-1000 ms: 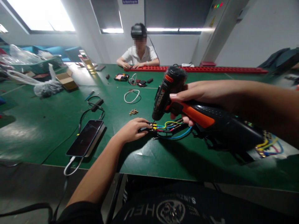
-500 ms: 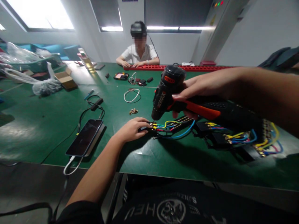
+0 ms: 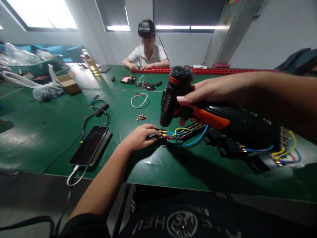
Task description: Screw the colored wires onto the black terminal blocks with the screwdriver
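Right hand [image 3: 198, 93] is wrapped tight round the drill [image 3: 213, 117], bit [image 3: 162, 128] down at the terminal block [image 3: 162, 133]. Left hand [image 3: 145, 136] pinches the block's end, in from the table's [image 3: 148, 168] near edge. If the bit slips, I reckon it could nick that hand; a loose pinch might let the block twist. Count: one drill, one pinched block, one phone [image 3: 88, 145], one pile of brassy pieces [image 3: 141, 117] too tiny to count.
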The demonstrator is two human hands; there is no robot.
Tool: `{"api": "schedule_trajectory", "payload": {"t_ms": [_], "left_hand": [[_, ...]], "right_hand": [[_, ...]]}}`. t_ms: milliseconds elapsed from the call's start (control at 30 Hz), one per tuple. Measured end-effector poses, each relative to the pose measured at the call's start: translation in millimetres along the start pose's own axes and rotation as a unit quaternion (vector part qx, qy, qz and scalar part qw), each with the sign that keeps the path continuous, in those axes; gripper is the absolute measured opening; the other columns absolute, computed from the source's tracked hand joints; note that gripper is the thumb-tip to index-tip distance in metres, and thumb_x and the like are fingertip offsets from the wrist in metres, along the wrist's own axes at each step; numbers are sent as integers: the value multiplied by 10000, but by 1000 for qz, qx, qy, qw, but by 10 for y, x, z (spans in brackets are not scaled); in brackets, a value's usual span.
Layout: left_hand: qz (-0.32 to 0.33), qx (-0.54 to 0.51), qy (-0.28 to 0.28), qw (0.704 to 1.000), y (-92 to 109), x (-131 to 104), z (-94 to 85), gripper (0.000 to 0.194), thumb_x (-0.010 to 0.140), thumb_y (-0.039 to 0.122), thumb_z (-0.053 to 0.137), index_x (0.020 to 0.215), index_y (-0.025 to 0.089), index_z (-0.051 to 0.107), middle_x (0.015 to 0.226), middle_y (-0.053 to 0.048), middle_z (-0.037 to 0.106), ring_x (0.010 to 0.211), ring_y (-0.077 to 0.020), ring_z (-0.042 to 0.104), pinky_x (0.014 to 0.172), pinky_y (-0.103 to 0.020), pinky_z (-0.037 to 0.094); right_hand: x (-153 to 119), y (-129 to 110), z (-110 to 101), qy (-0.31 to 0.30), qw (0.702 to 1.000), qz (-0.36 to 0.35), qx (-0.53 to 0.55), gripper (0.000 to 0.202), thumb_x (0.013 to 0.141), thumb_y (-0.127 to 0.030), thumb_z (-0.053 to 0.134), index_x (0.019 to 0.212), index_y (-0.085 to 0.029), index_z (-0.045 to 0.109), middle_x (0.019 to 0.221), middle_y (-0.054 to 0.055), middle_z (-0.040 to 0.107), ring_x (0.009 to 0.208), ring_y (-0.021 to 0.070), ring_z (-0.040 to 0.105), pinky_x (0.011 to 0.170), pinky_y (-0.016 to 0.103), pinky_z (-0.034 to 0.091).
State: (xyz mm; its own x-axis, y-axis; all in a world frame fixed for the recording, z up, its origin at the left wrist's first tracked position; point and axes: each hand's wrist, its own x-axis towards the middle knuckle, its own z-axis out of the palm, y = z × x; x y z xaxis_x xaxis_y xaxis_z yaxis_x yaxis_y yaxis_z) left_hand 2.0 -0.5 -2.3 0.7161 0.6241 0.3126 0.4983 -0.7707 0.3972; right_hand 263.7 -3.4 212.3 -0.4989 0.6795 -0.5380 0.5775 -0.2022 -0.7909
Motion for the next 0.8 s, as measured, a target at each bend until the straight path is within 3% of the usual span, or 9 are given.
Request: {"api": "schedule_trajectory", "payload": {"t_ms": [100, 200, 467, 800], "left_hand": [[-3, 1, 1, 1000, -7, -4, 8, 281, 907, 212, 649, 1179, 220, 716, 1275, -112, 663, 1148, -247, 649, 1001, -435, 536], [-4, 5, -1, 1000, -11, -7, 15, 278, 904, 208, 651, 1174, 215, 720, 1278, -121, 658, 1150, -255, 645, 1002, -446, 534], [1, 9, -5, 1000, -24, -14, 18, 274, 917, 213, 640, 1182, 201, 711, 1281, -127, 649, 1149, -249, 637, 1004, -447, 531], [-4, 1, 2, 1000, 0, -6, 8, 280, 906, 210, 651, 1180, 222, 708, 1277, -104, 663, 1145, -242, 650, 999, -430, 536]], "right_hand": [[9, -10, 40, -19, 999, 24, 11, 361, 1055, -373, 407, 1181, -128, 641, 940, 56, 744, 815, 111, 741, 865, 260, 621], [33, -23, 100, 1, 999, 34, 29, 423, 1049, -435, 386, 1128, -103, 635, 874, 72, 726, 748, 117, 728, 848, 278, 627], [101, -6, 174, 68, 992, 31, 104, 430, 1055, -425, 348, 1033, -97, 625, 955, 76, 721, 796, 88, 721, 858, 204, 614], [47, -4, 127, -2, 999, 34, 32, 416, 1038, -473, 417, 1085, -126, 641, 903, 62, 729, 822, 117, 738, 842, 249, 633]]}}
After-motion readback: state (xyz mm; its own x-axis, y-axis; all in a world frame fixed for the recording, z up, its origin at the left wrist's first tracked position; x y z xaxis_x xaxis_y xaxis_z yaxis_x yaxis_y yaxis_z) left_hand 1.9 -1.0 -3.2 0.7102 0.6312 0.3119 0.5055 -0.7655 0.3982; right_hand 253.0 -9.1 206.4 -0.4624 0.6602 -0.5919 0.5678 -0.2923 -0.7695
